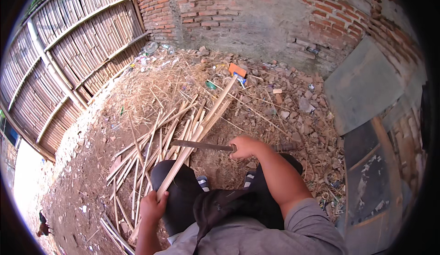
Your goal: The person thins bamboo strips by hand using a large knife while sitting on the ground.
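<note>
My left hand, at seven o'clock by my knee, is wrapped in a fist round the near end of a long bamboo slat, which slants up across my lap toward one o'clock, its far tip out in the rubble. My right hand, near the centre, has its fingers curled tight round the handle of a machete; the dark flat blade lies level and points toward nine o'clock, its edge meeting the slat about midway. I judge this as the trimming or splitting step, and the next cut calls for a firm left grip and the blade kept clear of my knees. The slat is pale, straight and fibrous. Past it, from nine to twelve o'clock, lies a loose pile of slats on dry earth, then straw, stone bits, a bamboo fence and a rough brick wall.
</note>
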`<state>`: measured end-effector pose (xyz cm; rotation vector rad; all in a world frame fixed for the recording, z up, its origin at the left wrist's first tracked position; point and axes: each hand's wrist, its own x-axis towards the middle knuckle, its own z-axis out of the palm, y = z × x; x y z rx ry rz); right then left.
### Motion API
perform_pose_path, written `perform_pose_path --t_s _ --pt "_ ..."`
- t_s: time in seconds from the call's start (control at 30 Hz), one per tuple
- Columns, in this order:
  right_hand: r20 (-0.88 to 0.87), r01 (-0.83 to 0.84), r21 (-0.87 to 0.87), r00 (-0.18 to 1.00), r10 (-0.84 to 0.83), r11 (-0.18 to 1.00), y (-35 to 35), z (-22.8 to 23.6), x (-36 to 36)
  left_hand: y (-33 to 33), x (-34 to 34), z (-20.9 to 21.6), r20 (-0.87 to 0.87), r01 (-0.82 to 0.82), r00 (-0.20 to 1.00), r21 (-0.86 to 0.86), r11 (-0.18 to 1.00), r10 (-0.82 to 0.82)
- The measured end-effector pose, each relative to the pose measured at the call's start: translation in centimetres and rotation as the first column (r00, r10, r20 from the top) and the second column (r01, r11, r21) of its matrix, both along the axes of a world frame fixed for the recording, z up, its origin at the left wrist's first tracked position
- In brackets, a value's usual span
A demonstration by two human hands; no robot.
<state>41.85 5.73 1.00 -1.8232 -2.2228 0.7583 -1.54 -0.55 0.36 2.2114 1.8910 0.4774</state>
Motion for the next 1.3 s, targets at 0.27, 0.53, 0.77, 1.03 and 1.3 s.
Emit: perform_pose_path --t_s 0.27,0.53,0.77,1.03,1.3 --pt "-0.054 0.378 -0.102 0.921 -0.385 0.92 1.1 -1.0 2.5 0.1 0.3 -0.2 -0.032 -0.015 0.999 0.014 1.0 0.016" --pt "0.044 0.025 -0.019 0.999 -0.025 0.999 0.1 0.2 -0.3 0.1 0.0 -0.2 0.004 -0.019 1.0 0.016 1.0 0.019" --pt "-0.09 0.459 -0.004 0.884 -0.458 0.888 1.4 -0.6 1.4 0.1 -0.1 -0.7 0.019 -0.019 1.0 0.039 0.999 0.018" --pt "-0.119 0.384 0.02 0.917 -0.38 0.923 0.9 -1.9 2.7 0.1 0.0 -0.7 0.01 -0.003 1.0 0.025 1.0 0.003" --pt "-0.019 0.063 -0.032 0.998 -0.063 0.998 0.6 -0.2 0.2 0.0 0.0 -0.5 0.033 -0.014 0.999 0.0 1.0 0.014"
